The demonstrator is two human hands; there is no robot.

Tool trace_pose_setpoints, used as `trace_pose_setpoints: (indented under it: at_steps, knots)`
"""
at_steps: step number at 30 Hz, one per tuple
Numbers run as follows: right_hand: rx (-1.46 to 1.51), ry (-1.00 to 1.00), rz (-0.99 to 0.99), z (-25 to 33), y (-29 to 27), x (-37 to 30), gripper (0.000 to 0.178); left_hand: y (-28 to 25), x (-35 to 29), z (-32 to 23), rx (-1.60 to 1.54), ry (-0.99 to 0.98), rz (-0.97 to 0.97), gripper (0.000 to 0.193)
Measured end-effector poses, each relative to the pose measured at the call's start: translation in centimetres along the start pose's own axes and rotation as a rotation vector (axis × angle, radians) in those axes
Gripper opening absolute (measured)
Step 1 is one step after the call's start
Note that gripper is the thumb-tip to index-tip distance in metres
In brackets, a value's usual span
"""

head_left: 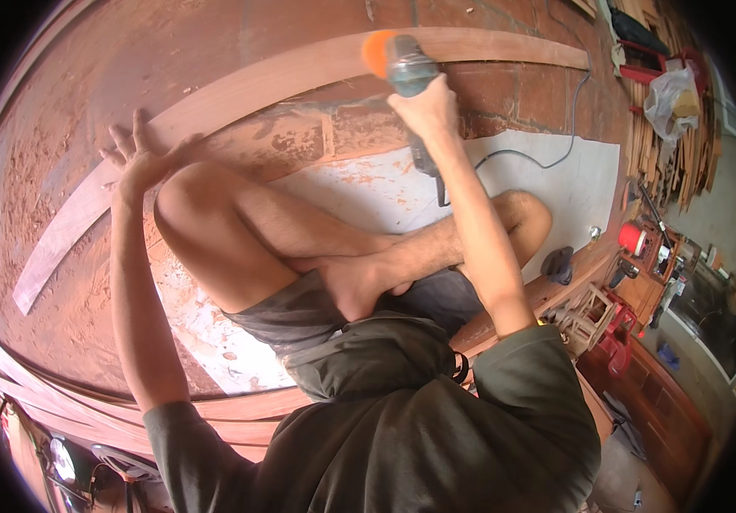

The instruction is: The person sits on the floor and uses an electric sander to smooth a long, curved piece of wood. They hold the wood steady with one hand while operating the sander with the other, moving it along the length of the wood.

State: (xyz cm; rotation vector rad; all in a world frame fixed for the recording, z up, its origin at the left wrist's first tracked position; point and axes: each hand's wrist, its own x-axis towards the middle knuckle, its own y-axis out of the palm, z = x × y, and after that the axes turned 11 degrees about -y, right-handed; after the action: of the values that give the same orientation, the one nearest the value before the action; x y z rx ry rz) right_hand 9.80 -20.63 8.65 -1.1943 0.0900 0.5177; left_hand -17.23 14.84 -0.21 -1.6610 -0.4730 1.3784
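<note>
A long flat wooden board [239, 89] lies across the dusty floor in front of my crossed legs; the fisheye view bends it into an arc. My left hand [137, 161] rests on the board's left part with the fingers spread. In my right hand [430, 109] is a corded angle grinder [412, 72], gripped around its body. Its orange disc [377, 54] is blurred and sits over the board, right of the board's middle. Whether the disc touches the wood I cannot tell. The grinder's rear end points back toward my right shin.
A dark power cord [547, 164] loops from the grinder to the right and up past the board's end. White sheeting [586, 175] lies under my legs. Wood strips [700, 158] are piled at right, near a red spool [631, 238]. More boards [68, 398] lie at lower left.
</note>
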Motion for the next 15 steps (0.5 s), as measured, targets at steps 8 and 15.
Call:
trace_pose_setpoints:
  at_steps: [8, 15]
  knots:
    - [-0.084, -0.025, 0.031, -2.8, -1.4, 1.4, 0.079, 1.0, 0.8, 1.0, -0.006, 0.036, -0.076, 0.142]
    - [-0.087, 0.076, -0.091, -7.8, -3.7, 4.9, 0.079, 0.2, -0.3, -0.2, -0.021, 0.050, -0.076, 0.140]
